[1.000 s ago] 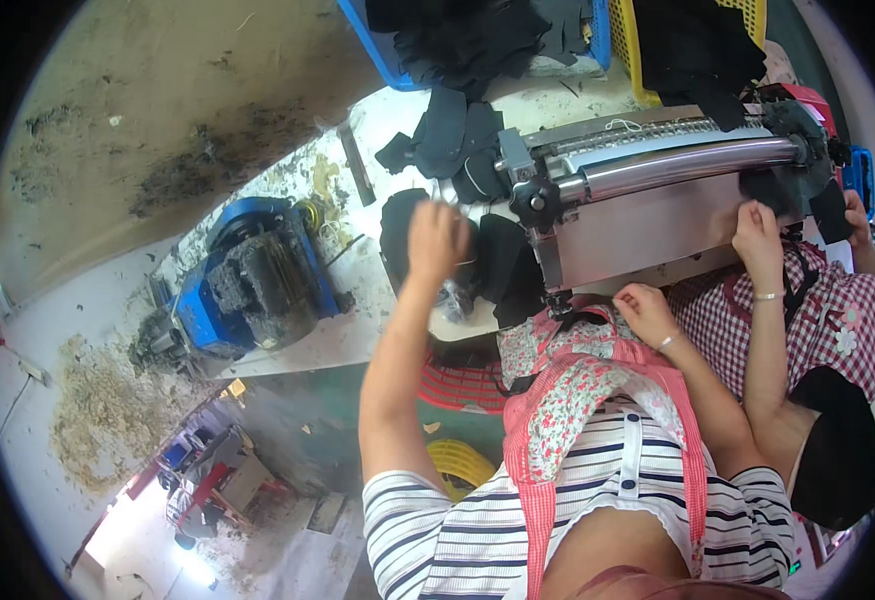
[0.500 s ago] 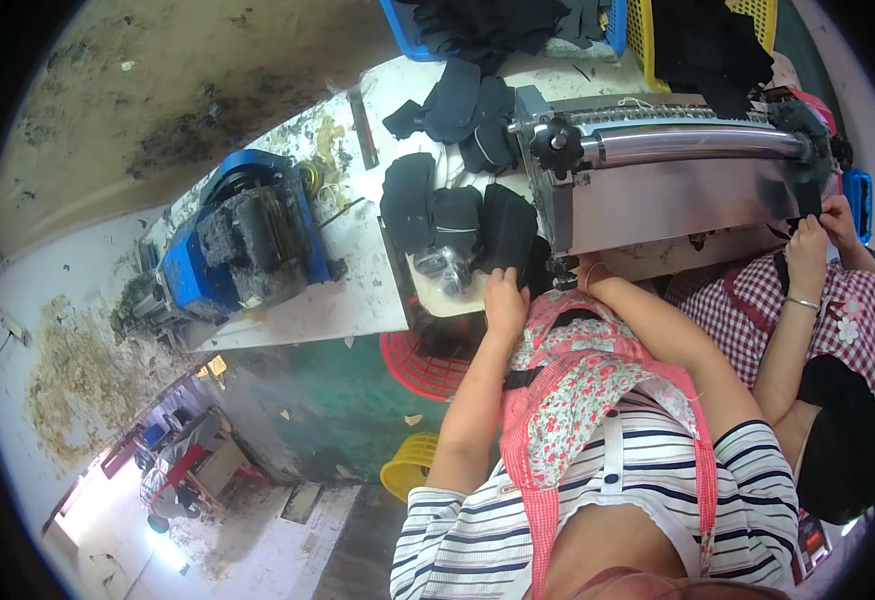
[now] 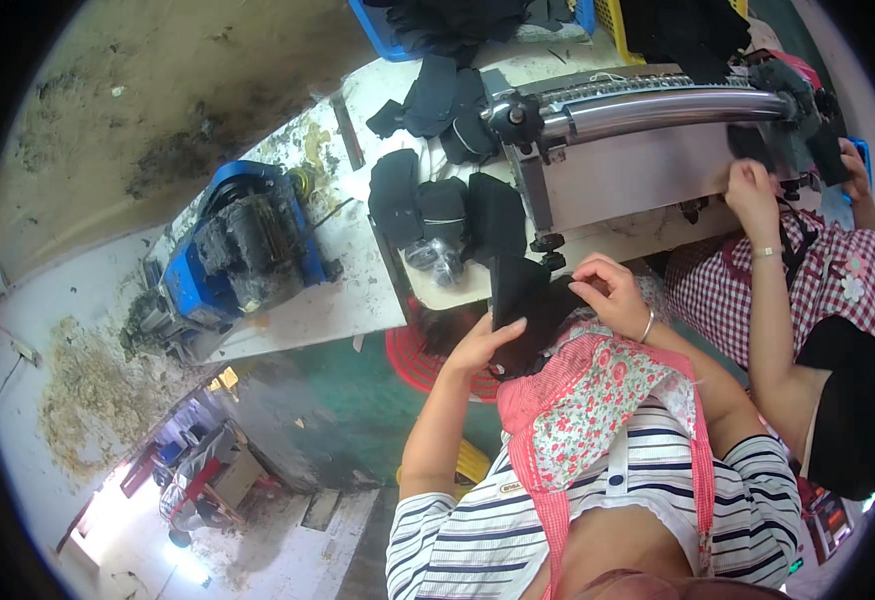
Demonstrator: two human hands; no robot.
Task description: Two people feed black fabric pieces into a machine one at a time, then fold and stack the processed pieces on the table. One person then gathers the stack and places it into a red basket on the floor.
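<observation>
A folded black cloth piece [image 3: 521, 292] hangs over my lap, just off the table's front edge. My left hand [image 3: 490, 342] grips its lower left side, thumb on top. At its right edge my right hand [image 3: 610, 296] pinches the cloth between thumb and fingers. Beyond my hands stand stacks of black cloth pieces [image 3: 496, 215] on the white table [image 3: 353, 310]. A clear plastic-wrapped bundle [image 3: 436, 262] lies in front of the middle stack. Just right of the stacks is a machine with a shiny metal roller [image 3: 668, 112] and a sloping metal plate [image 3: 618, 190].
A blue motor [image 3: 253, 230] covered in lint sits at the left. Under the table edge is a red basket [image 3: 413, 355], with a yellow basket [image 3: 473, 462] lower down. Blue and yellow crates [image 3: 613, 25] stand at the back. A co-worker's hands [image 3: 755, 200] work by the plate at right.
My hands have come back from the table edge and now hold a black cloth piece up between them. The co-worker's hands have moved apart. The whole view has shifted slightly.
</observation>
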